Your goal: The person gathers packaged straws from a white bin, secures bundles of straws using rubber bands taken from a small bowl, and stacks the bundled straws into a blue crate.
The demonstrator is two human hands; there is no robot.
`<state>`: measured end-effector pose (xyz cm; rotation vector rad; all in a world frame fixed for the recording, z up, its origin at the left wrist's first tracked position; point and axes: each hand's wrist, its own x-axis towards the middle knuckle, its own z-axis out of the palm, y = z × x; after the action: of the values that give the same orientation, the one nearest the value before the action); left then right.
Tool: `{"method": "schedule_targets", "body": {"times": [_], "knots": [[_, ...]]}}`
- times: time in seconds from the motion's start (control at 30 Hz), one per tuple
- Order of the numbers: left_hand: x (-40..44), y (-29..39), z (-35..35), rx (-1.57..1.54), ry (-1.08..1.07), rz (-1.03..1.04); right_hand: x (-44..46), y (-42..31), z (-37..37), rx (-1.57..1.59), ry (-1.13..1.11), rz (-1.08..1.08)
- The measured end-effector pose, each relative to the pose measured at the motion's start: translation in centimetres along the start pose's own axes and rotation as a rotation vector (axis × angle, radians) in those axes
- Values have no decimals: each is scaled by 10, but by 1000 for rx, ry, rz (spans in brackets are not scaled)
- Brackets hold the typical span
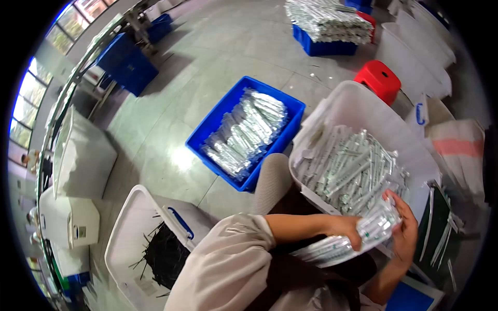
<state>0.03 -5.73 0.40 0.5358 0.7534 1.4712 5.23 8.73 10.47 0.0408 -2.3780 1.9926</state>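
A bundle of long, shiny wrapped packets lies across my lap, held between both hands. My left hand is wrapped over the bundle's middle from the left. At its right end my right hand grips the packets, thumb and fingers around them. Just beyond, a white bin holds many loose packets of the same kind. Left of that bin, a blue crate on the floor contains several packed bundles in rows.
A white bin with thin black sticks is at lower left. A red stool stands behind the packet bin. Farther off are a loaded blue crate, blue bins and white bins. Loose strips lie at right.
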Motion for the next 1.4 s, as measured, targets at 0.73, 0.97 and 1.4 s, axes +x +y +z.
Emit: {"method": "schedule_targets", "body": {"times": [0.73,0.97,1.4], "knots": [[-111,-57,-4,39,850,483,41,80,138,619,-298,258],[-202,33,-148,-56,1490,439,52,114,85,414,-26,222],[63,-13,-269,1193,1080,-634,150,251,39,-923,278,667]]}}
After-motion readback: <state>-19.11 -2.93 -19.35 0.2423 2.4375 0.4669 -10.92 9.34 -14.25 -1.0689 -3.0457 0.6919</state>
